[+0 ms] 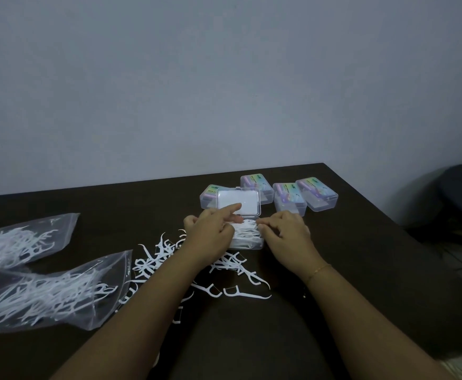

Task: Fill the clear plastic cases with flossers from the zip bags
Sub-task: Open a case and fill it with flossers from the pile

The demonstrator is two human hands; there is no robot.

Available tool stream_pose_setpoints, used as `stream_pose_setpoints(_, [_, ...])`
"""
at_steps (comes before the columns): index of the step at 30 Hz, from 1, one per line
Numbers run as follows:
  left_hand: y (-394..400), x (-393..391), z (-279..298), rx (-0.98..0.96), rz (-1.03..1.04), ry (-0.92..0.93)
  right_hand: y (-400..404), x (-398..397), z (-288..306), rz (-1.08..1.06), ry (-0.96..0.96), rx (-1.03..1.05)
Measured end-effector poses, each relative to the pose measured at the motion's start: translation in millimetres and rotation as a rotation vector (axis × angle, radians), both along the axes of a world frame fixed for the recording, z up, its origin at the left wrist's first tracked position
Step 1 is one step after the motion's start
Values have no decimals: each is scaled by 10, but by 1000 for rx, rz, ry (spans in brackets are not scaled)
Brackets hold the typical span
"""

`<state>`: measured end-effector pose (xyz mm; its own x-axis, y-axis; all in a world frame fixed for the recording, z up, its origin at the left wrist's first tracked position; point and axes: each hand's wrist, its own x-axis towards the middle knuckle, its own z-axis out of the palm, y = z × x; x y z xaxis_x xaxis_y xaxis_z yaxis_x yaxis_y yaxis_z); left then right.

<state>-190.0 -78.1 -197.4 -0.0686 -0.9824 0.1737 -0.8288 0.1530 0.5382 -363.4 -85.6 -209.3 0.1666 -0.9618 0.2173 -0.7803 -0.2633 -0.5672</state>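
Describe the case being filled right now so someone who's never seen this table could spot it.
On the dark table, find the cluster of clear plastic cases near the far edge. The open case sits just in front, between the left hand and right hand. It alone has its lid raised and flossers inside.

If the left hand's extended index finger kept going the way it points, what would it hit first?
Probably the raised lid of the open case: the left hand points its forefinger up and right at it. The tip already overlaps the lid in this view, though depth is unclear.
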Motion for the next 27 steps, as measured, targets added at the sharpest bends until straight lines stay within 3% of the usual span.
stream_pose_setpoints(6, [-32, 62, 21, -64, 102, 27, -4, -18, 14, 5, -33, 14])
stream_pose_setpoints(15, [-122, -2, 94, -25, 0, -123, 24, 4, 31, 45, 9, 42])
stream_pose_setpoints(20, [-106, -3, 95, -5, -58, -77, 33, 2, 43, 63, 40, 63])
stream_pose_setpoints(27, [-24, 130, 81, -122, 66, -62, 56, 7, 29, 52, 8, 9])
